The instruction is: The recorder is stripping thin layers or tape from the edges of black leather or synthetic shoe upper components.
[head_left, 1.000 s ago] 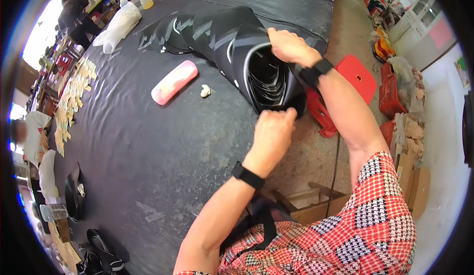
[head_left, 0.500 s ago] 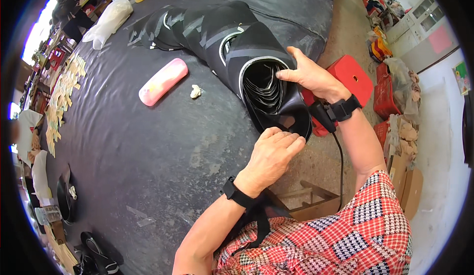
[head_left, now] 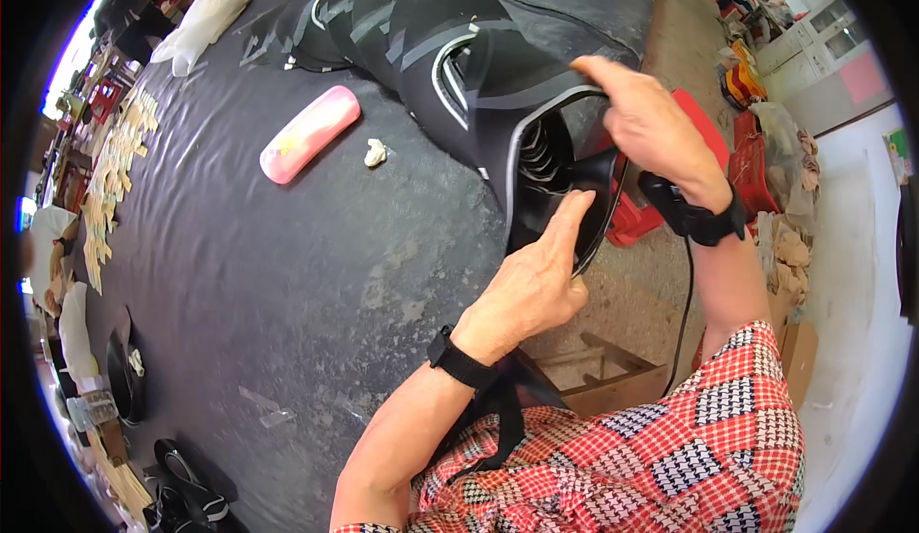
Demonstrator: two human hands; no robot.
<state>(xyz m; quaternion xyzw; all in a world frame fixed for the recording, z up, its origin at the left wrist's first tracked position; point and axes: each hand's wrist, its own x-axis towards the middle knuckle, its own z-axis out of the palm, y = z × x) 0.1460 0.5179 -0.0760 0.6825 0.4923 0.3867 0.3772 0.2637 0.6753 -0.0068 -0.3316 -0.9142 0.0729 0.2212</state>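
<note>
A long row of nested black curved pieces (head_left: 421,64) with pale grey and white edging lies across the table, its hollow end facing me. My right hand (head_left: 661,131) grips the upper right rim of the nearest black piece (head_left: 498,150); the fingers rest over its outer side, and the thumb is hidden. At the lower rim, my left hand (head_left: 526,289) reaches its index finger into the opening, with the thumb below the edge. The rim seems pinched between them. Inside the opening, several pale edges of deeper layers show. Both wrists wear black straps.
On the dark-covered table (head_left: 239,303) lie a pink oblong case (head_left: 311,134), a crumpled white scrap (head_left: 374,153) and a white plastic bag (head_left: 203,21). Right of the table stand a red stool (head_left: 704,122) and red baskets (head_left: 751,165). A black cable hangs near my right wrist.
The near end's opening has been pulled wider and moved right. My right hand has shifted up and right along the rim. My left index finger has straightened and moved up into the opening.
</note>
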